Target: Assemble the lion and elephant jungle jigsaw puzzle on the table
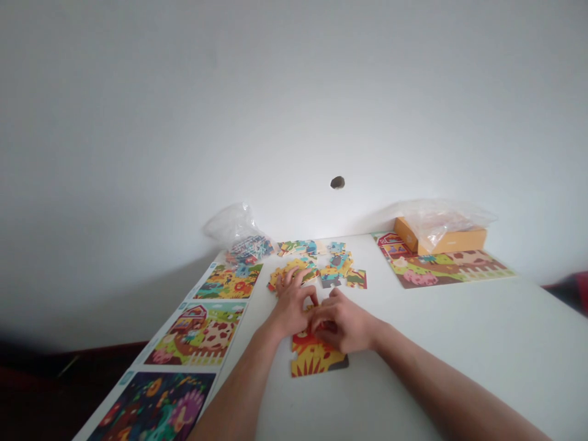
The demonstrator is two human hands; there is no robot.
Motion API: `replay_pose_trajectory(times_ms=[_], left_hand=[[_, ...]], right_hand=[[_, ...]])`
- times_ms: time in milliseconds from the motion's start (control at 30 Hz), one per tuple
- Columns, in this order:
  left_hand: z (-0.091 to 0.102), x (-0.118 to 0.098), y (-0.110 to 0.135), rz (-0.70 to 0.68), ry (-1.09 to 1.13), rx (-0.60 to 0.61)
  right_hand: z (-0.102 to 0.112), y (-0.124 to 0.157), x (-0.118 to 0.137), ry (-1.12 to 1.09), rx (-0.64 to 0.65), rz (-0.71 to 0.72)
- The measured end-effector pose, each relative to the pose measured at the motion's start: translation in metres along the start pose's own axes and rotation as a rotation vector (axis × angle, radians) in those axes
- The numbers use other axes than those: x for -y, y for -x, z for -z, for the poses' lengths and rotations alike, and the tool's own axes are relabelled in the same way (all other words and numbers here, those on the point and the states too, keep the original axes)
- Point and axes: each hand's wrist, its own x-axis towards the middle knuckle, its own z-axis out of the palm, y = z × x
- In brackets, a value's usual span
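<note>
A small joined block of jigsaw puzzle pieces, yellow and red with a spiky plant shape, lies on the white table in front of me. My right hand is over its upper right part, fingertips bunched together; whatever they pinch is hidden. At the block's top edge is my left hand, thumb and forefinger bent towards the right fingertips. Its other fingers spread out over loose puzzle pieces. Beyond both hands lie more loose pieces, some overlapping, in yellow, blue and green.
Along the left edge runs a sheet of puzzle pictures. A clear plastic bag of pieces sits at the back left. At the back right, an orange box with clear plastic on it rests on a farm picture. The wall has a hole.
</note>
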Motion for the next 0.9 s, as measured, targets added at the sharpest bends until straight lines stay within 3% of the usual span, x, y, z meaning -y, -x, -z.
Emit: replay_pose_trajectory(times_ms=[100, 167, 333, 533, 600, 700, 833, 900], left_hand=[[-0.001, 0.0, 0.0, 0.0, -0.014, -0.025], [-0.001, 0.0, 0.0, 0.002, -0.016, -0.022], [0.002, -0.002, -0.001, 0.01, -0.015, 0.013], [0.002, -0.001, 0.0, 0.012, -0.014, 0.013], [0.002, -0.001, 0.0, 0.016, -0.012, 0.016], [0.002, -0.002, -0.001, 0.018, -0.012, 0.017], [0.003, -0.002, -0.001, 0.011, -0.015, 0.01], [0.004, -0.002, -0.001, 0.007, -0.016, 0.007]], right_hand=[[0.003, 0.002, -0.003, 0.019, -0.193, -0.042], [0.005, 0.004, -0.006, 0.012, -0.238, -0.051], [0.005, 0.009, -0.011, 0.013, 0.065, -0.045], [0.011, 0.006, -0.01, 0.105, -0.145, -0.06], [0.013, 0.006, -0.01, 0.093, -0.097, -0.099], [0.013, 0.008, -0.012, 0.059, 0.074, -0.127], [0.013, 0.01, -0.015, 0.069, 0.031, -0.129], [0.014, 0.01, -0.016, 0.053, 0.07, -0.155]])
